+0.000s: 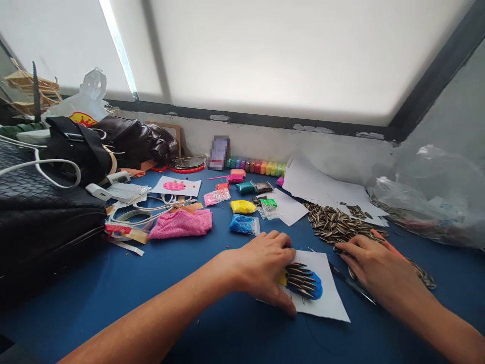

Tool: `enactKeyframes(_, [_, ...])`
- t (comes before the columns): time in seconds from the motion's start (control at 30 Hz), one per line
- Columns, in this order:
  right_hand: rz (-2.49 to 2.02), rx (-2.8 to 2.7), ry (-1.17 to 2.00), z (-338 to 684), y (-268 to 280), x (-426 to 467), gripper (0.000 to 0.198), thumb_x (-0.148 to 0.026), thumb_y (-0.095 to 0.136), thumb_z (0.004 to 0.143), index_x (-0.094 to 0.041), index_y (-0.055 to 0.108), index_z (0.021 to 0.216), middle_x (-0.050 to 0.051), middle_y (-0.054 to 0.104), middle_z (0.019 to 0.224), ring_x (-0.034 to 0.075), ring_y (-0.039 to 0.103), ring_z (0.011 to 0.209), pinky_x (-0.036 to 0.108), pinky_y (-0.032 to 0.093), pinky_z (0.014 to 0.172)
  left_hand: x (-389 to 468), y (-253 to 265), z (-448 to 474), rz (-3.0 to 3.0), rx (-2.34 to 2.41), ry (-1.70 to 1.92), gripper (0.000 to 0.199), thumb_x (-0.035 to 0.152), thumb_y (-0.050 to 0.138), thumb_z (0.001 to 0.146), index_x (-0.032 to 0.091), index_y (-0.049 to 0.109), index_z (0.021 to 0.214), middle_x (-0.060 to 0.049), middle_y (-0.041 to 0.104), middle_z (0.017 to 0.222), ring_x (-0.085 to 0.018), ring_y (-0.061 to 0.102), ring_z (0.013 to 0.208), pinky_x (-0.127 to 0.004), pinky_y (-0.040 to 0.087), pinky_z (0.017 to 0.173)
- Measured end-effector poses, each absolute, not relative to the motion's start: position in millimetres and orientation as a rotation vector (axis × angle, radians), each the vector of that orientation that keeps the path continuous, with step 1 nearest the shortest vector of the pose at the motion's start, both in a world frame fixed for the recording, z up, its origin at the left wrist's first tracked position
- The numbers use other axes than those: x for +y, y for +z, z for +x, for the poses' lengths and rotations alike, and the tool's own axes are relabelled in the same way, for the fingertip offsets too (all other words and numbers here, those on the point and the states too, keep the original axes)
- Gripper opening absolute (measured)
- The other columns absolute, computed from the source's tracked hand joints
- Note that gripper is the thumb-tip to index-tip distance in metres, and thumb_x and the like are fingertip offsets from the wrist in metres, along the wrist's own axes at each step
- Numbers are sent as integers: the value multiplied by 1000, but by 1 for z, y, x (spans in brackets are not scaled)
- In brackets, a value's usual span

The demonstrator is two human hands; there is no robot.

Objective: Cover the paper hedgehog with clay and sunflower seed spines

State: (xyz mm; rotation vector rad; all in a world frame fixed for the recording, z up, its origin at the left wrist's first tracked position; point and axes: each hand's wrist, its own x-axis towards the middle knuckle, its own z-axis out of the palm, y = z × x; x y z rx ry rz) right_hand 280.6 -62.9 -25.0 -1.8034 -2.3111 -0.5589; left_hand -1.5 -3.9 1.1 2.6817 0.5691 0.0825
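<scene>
My left hand (267,268) lies over the left part of a white sheet of paper (335,298), its thumb spread away from the other fingers. On that sheet is a flattened blue clay shape (317,287) with rows of striped sunflower seeds (301,279) set on it. A bit of yellow clay (282,278) shows beside my fingers; the rest is hidden under the hand. At the near edge of a heap of loose sunflower seeds (329,222), my right hand (373,263) pinches a seed between thumb and forefinger.
A dark pen-like tool (354,284) lies between my hands. Clay packets in yellow (243,207) and blue (243,224) sit farther back, with a pink cloth (182,224) to their left. Black bags (49,212) crowd the left side; a clear plastic bag (432,197) is at right.
</scene>
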Motion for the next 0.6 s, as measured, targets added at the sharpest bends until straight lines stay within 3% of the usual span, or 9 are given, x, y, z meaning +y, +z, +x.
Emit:
enactKeyframes(0.23, [-1816,-2314,-534,280,-26,-62,28,-27,47,96,-19,73,94,6,67,85,20,69,75,34,54,69,-3,-3,3,2676,588,95,83,71,72,65,12,57,121,-16,47,134,-32,44,122,-44,38,105])
enactKeyframes(0.6, [-1732,-2347,-544,280,-27,-60,53,-39,27,103,-19,71,83,8,67,80,18,68,66,30,51,56,6,6,-6,2560,508,63,79,60,78,67,14,56,126,-17,43,143,-35,42,129,-46,38,106])
